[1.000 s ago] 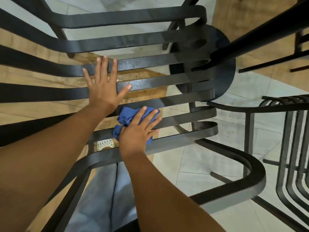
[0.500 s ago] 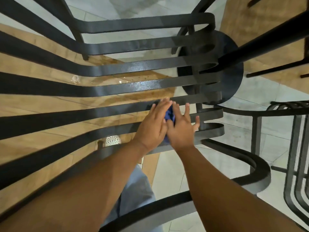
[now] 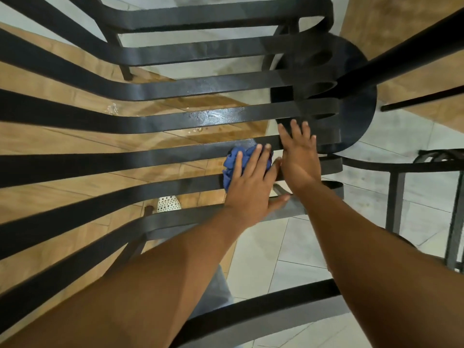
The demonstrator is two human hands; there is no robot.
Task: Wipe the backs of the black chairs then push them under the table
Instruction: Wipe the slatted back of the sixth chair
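The black chair [image 3: 150, 126] fills the view from above, its back made of long curved metal slats, some with a wet sheen. A crumpled blue cloth [image 3: 232, 163] lies against the slats near their right ends. My left hand [image 3: 251, 187] presses down on the cloth with fingers spread over it. My right hand [image 3: 298, 156] rests flat and empty on the slats just right of the cloth, its thumb touching my left hand.
The table's round black base [image 3: 359, 121] and slanting black pole [image 3: 401, 59] stand just beyond the slat ends. Another black chair [image 3: 396, 187] is at the right. The floor below has wood-look and pale tiles [image 3: 263, 259]. A white dotted shoe [image 3: 168, 204] shows through the slats.
The cloth went from under my right hand to under my left. Both hands moved right along the slats, and my right hand now lies bare on the slat ends.
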